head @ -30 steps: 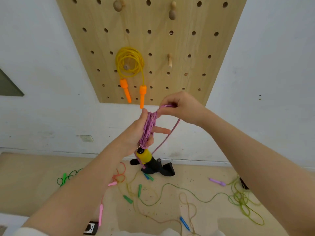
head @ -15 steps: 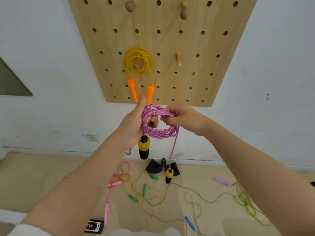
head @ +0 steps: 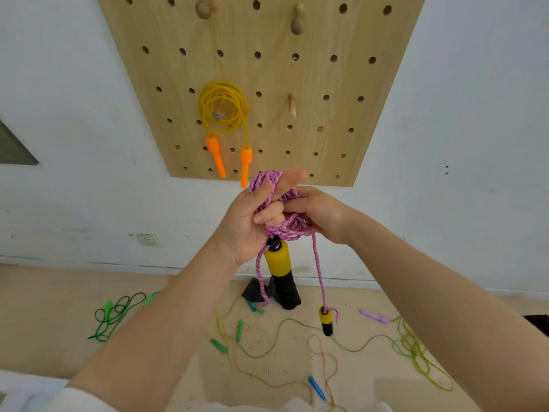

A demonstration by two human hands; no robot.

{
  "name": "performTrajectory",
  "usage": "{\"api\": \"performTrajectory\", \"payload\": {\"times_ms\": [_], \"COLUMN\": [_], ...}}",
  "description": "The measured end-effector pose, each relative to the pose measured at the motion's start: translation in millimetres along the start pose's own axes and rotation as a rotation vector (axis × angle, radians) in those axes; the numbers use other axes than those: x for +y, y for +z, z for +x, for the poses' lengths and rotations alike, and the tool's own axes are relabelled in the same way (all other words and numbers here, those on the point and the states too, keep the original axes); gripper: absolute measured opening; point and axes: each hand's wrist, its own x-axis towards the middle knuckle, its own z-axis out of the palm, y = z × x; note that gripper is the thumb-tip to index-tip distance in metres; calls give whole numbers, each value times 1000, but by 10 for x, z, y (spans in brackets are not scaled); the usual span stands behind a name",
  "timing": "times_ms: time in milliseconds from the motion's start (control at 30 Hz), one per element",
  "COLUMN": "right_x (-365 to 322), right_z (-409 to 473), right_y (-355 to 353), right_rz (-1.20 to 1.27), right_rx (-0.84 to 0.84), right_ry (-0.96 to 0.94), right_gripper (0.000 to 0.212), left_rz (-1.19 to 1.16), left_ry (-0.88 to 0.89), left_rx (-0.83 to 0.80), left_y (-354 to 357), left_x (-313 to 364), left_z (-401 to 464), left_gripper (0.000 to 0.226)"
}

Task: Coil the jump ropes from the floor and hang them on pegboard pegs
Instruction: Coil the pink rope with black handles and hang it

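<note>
While both hands grip it, the pink braided jump rope coil [head: 280, 209] sits just below the wooden pegboard [head: 261, 84].
Left hand [head: 249, 224] clamps the loops so they cannot spring apart; right hand [head: 318, 212] pinches the loops; both yellow-and-black handles [head: 277, 263] hang below; the bare wooden peg [head: 292, 105] above is free.

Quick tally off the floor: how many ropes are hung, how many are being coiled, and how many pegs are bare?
Hung ropes: 1, the yellow rope
Ropes being coiled: 1, the pink rope
Bare pegs: 3
Total: 5
</note>
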Motion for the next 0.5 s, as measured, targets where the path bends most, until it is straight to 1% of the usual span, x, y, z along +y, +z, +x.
{"api": "performTrajectory", "payload": {"times_ms": [33,100,167,200,233,267,300,367,400,433,467,500], "right_x": [16,93,195,260,313,346,361,304,252,196,129,49], "right_z": [-49,-133,-195,-199,-201,-210,-227,-311,-350,-369,-380,-392], "right_y": [-34,-167,-304,-359,-397,-410,-389,-273,-208,-148,-89,-51], "right_rz": [-74,-92,-88,-144,-248,-395,-559,-851,-990,-1103,-1162,-1169], "right_rx": [-16,-52,0,58,112,132,87,-123,-208,-256,-271,-253], "right_ry": [-14,-51,-63,-53,-31,-4,28,74,55,-16,-107,-199], "right_gripper": [9,22,22,20,19,19,20,28,31,32,29,23], "left_rz": [18,14,-1,-9,-18,-10,11,155,294,467,605,691], "left_ry": [13,43,93,118,143,164,174,144,112,68,21,-19], "left_rx": [46,146,224,265,304,341,367,424,450,463,460,463], "left_y": [32,62,49,23,3,-7,-20,-25,-8,35,79,114], "left_x": [2,32,88,109,124,123,111,21,-43,-127,-218,-311], "left_z": [-7,3,32,53,77,103,122,162,178,186,197,207], "left_gripper": [27,28,30,30,30,30,31,30,26,25,30,36]}}
